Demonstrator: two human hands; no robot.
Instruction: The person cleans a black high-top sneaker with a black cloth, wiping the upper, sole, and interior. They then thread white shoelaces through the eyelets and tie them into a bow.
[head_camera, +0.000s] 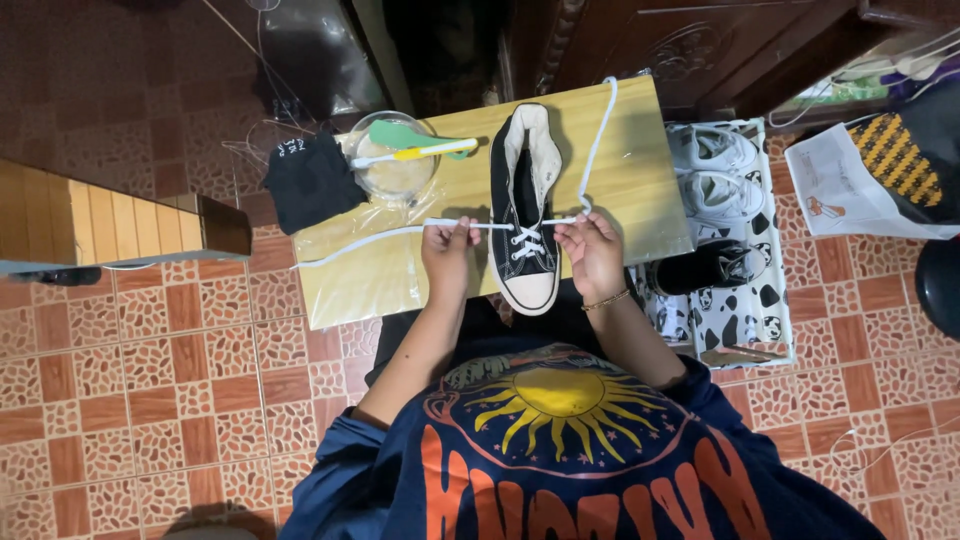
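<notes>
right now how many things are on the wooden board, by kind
black high-top sneaker: 1
white shoelace: 1, held by left hand and right hand
clear bowl: 1
brush: 2, one green, one white and yellow
black cloth: 1
total: 6

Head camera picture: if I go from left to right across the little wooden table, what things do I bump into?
Black cloth → clear bowl with a green and yellow brush on it → left hand pinching the white lace → black high-top sneaker → right hand holding the lace's other end.
</notes>
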